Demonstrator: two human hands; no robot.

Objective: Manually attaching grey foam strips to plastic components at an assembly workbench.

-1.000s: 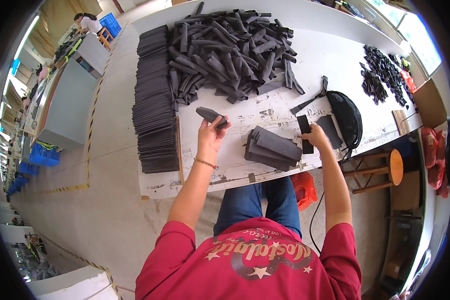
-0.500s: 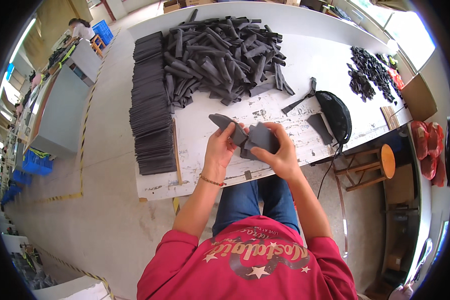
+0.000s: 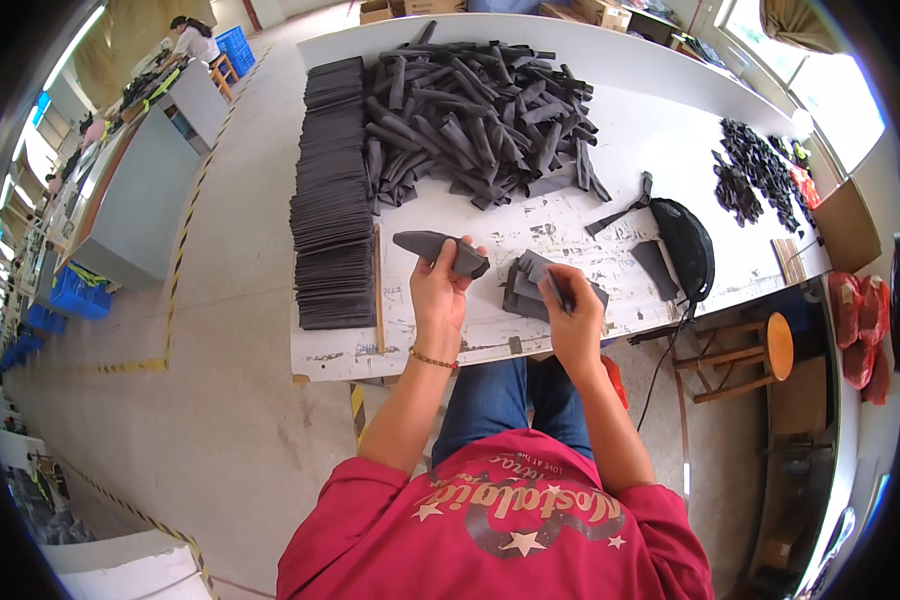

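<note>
My left hand point(image 3: 438, 288) holds a dark grey folded strip point(image 3: 440, 249) up above the white table's point(image 3: 530, 335) near edge. My right hand point(image 3: 573, 308) rests on a small stack of grey pieces point(image 3: 523, 285) lying on the table and pinches a thin dark piece between its fingers. A bracelet sits on my left wrist.
A big heap of dark strips point(image 3: 475, 110) covers the table's far part, beside a long row of stacked flat grey sheets point(image 3: 330, 200) on the left. A black rounded pouch point(image 3: 685, 250), small black parts point(image 3: 755, 170), a wooden stool point(image 3: 760, 350) and another person's workbench point(image 3: 160, 150) are around.
My left hand has lifted the folded strip away to the left. My right hand came back from the right side and now rests on the grey stack.
</note>
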